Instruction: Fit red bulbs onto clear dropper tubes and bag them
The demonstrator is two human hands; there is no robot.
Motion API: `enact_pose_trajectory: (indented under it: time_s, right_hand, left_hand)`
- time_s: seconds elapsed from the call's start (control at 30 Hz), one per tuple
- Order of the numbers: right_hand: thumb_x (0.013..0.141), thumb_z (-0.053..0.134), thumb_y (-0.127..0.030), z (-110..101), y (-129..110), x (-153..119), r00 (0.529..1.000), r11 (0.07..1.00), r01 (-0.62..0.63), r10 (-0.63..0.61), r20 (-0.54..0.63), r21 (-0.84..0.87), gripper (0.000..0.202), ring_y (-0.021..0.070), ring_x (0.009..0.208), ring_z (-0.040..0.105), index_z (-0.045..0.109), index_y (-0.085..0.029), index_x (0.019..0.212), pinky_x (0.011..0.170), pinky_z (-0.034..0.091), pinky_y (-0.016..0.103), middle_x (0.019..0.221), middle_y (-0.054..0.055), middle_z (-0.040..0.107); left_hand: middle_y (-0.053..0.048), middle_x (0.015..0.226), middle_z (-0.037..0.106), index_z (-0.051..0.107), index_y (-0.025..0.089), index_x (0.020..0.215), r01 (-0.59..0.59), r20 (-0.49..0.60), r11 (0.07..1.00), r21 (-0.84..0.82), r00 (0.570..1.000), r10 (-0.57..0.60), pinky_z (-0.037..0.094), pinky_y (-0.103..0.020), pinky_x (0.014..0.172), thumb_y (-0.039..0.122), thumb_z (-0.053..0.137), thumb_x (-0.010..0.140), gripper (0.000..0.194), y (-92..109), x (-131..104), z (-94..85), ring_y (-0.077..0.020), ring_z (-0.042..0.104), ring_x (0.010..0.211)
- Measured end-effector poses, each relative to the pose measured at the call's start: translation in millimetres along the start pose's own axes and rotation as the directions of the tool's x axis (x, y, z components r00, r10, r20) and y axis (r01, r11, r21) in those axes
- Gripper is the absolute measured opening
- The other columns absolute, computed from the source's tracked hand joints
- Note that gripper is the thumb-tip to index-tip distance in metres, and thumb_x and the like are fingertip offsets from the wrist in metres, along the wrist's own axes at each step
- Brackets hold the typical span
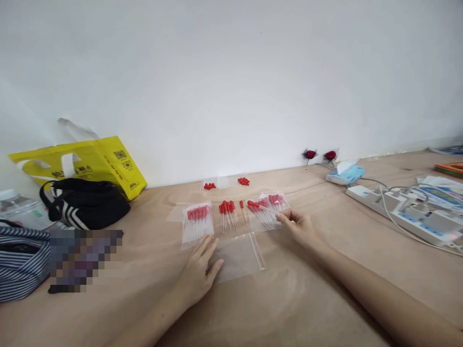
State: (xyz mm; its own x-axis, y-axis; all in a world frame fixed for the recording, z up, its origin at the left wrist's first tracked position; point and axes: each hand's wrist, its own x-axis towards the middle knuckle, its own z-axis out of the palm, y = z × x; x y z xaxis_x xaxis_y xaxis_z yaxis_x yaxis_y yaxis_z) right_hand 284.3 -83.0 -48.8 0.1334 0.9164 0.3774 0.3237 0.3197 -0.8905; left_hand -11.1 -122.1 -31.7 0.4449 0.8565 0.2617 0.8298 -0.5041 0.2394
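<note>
Between thumb and fingers of my right hand (294, 224) is the thin end of a red-bulbed dropper (265, 208), its bulb pointing left over a zip bag (256, 221) with droppers in it. My left hand (202, 267) lies with fingers spread at the left edge of a flat clear zip bag (235, 258). Its fingertips are close to another zip bag (186, 236) holding several droppers. Loose droppers (227, 214) lie in a row between the two filled bags, with a single dropper (243, 212) a little apart.
Two small groups of red bulbs (210, 186) lie near the wall. At left are a yellow bag (108, 164), a black pouch (97, 207) and a striped cloth item (21, 265). A power strip (398, 212), tissue pack (345, 174) and two roses (330, 155) are right.
</note>
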Motion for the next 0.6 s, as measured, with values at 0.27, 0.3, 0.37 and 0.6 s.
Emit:
enact_pose_trajectory:
  time_s: [0.27, 0.3, 0.37, 0.6]
  right_hand:
    - [0.078, 0.048, -0.049, -3, -13, 3, 0.996, 0.953, 0.087, -0.076, -0.050, 0.289, 0.029, 0.0101, 0.054, 0.049, 0.046, -0.020, 0.077, 0.054, 0.042, 0.024, 0.071, 0.002, 0.061]
    - [0.080, 0.046, -0.048, 1, -14, 0, 0.995, 0.948, 0.104, -0.096, -0.039, 0.300, 0.027, 0.0098, 0.053, 0.049, 0.045, -0.020, 0.080, 0.054, 0.042, 0.024, 0.071, 0.002, 0.061]
    - [0.082, 0.043, -0.046, 7, -14, -6, 0.991, 0.950, 0.126, -0.132, 0.002, 0.287, 0.024, 0.0098, 0.052, 0.049, 0.042, -0.022, 0.084, 0.054, 0.042, 0.024, 0.071, 0.000, 0.060]
    - [0.086, 0.041, -0.035, 19, -8, -19, 0.952, 0.972, 0.222, -0.233, 0.196, 0.077, 0.016, 0.0094, 0.051, 0.049, 0.043, -0.020, 0.086, 0.053, 0.039, 0.023, 0.067, -0.001, 0.055]
  left_hand:
    - [-0.008, 0.138, 0.030, 0.035, 0.020, 0.130, -0.213, 0.320, 0.968, -0.133, 0.915, 0.245, 0.020, -0.047, 0.104, 0.042, 0.040, 0.086, 0.049, 19, 20, 6.4, -0.0222, 0.026, 0.127]
    - [-0.008, 0.139, 0.030, 0.035, 0.021, 0.130, -0.221, 0.322, 0.965, -0.144, 0.911, 0.257, 0.020, -0.047, 0.104, 0.042, 0.040, 0.086, 0.050, 19, 22, 7.9, -0.0221, 0.026, 0.127]
    - [-0.006, 0.139, 0.030, 0.035, 0.023, 0.130, -0.235, 0.315, 0.958, -0.165, 0.908, 0.276, 0.019, -0.047, 0.104, 0.044, 0.040, 0.085, 0.050, 18, 24, 10.4, -0.0221, 0.026, 0.127]
    - [-0.006, 0.138, 0.031, 0.036, 0.023, 0.129, -0.199, 0.297, 0.965, -0.173, 0.923, 0.244, 0.022, -0.046, 0.103, 0.042, 0.038, 0.087, 0.046, 19, 21, 11.1, -0.0215, 0.026, 0.127]
